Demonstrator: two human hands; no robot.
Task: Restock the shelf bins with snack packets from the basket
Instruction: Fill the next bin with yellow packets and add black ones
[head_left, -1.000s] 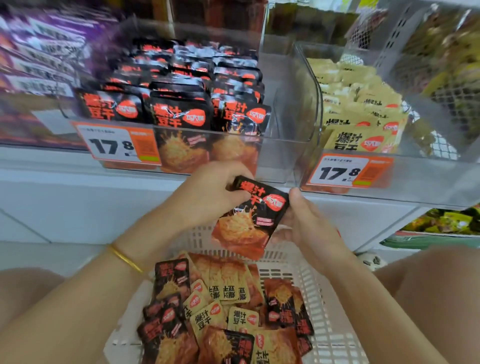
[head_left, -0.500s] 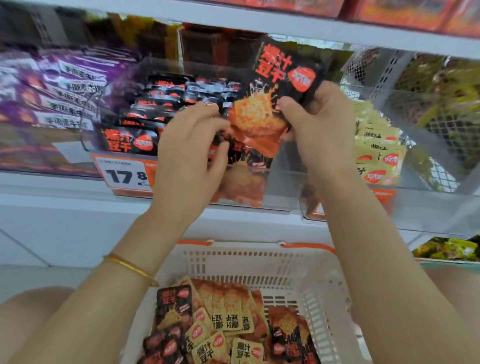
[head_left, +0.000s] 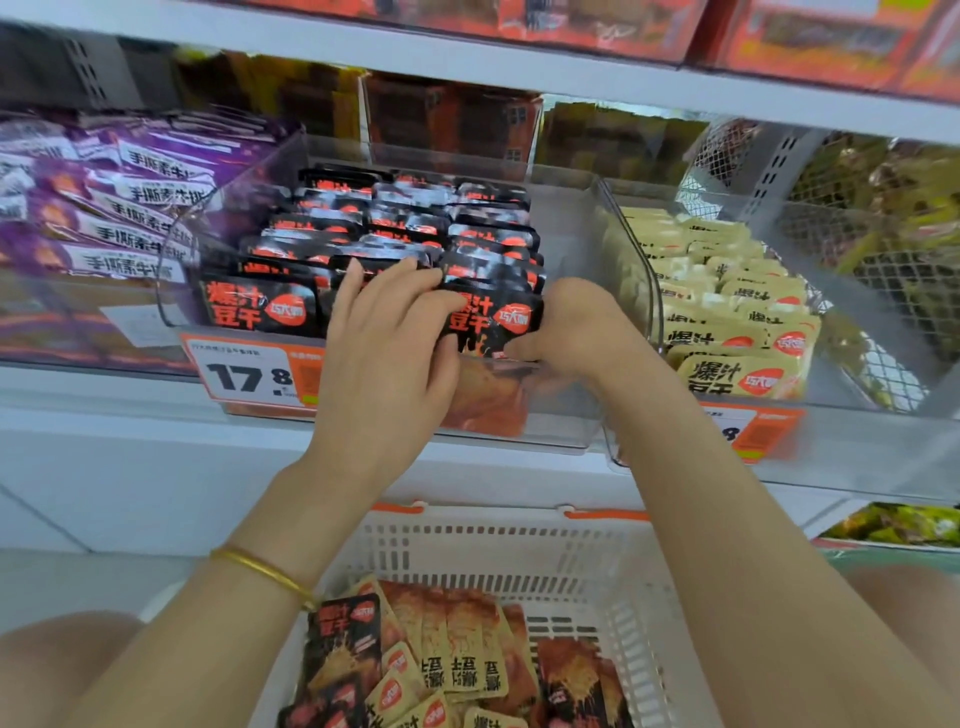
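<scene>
Both hands are raised to the middle clear bin on the shelf. The right hand has its fingers curled and pinches the right edge of a black packet. This packet stands upright at the front of the bin's right-hand row, with its lower part behind the bin's front wall.

The left hand lies with its fingers nearly straight and spread. Its fingertips rest on the tops of the stocked black packets and against the left edge of the held packet; we see it grip nothing. A gold bangle circles the left wrist.

The stocked packets fill the bin in rows from front to back. An orange price tag is fixed to the bin's front, to the left of the left hand. We note purple packets in the bin to the left and yellow packets in the bin to the right.

Below the shelf, between the forearms, sits a white basket. It holds loose packets, both black and yellow, lying in a heap.
</scene>
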